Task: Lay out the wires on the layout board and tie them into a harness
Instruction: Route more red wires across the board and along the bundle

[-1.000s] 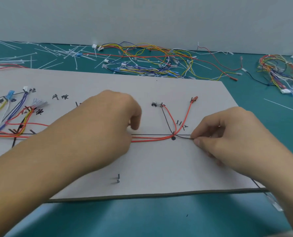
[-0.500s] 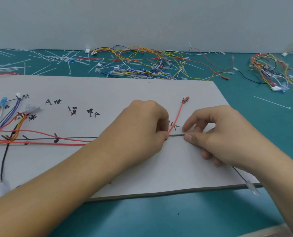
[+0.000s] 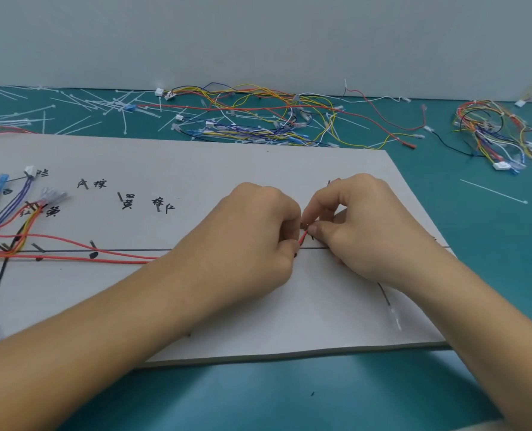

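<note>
Fingertips of left hand (image 3: 252, 231) and right hand (image 3: 361, 225) pinch red wire (image 3: 303, 237) between them.

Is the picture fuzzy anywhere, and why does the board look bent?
Head view: the board edges bow because the lens is wide-angle; the white plug on the black wire by the right hand is smeared; light is soft and even, with only faint shadows under the left hand.

head view — high, facing forward-down | close over layout board (image 3: 196, 157)
</note>
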The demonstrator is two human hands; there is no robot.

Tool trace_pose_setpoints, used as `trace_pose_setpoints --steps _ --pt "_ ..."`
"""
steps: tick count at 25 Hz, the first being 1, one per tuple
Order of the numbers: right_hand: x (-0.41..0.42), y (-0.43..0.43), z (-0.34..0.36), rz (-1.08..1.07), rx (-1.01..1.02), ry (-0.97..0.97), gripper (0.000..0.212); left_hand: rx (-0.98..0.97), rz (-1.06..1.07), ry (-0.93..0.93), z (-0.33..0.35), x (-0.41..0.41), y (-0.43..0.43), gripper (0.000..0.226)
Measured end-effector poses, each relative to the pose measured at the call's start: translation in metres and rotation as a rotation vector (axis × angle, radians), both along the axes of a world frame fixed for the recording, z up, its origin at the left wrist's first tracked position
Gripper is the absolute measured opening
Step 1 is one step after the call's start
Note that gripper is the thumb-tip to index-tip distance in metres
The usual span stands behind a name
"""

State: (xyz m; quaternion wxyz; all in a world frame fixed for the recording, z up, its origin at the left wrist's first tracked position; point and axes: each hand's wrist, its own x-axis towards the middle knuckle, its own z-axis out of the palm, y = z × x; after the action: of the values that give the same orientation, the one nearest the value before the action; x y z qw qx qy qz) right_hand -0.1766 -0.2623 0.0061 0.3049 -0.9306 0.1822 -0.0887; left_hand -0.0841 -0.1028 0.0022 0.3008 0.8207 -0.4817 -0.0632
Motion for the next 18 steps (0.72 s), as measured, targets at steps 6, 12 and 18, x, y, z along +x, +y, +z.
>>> trace_pose_setpoints --steps 6,12,18 --pt "0.002 0.003 0.001 0.033 0.000 0.005 0.021 -0.020 0.011 -0.062 0.000 0.000 0.004 0.011" --pt "0.019 0.018 -0.003 0.093 0.055 -0.032 0.013 -0.009 0.066 -0.063 0.002 0.013 0.032 0.023" --pt "-0.031 -0.018 0.015 0.073 0.142 -0.018 0.016 0.046 0.119 -0.021 0.007 0.013 0.035 0.022"
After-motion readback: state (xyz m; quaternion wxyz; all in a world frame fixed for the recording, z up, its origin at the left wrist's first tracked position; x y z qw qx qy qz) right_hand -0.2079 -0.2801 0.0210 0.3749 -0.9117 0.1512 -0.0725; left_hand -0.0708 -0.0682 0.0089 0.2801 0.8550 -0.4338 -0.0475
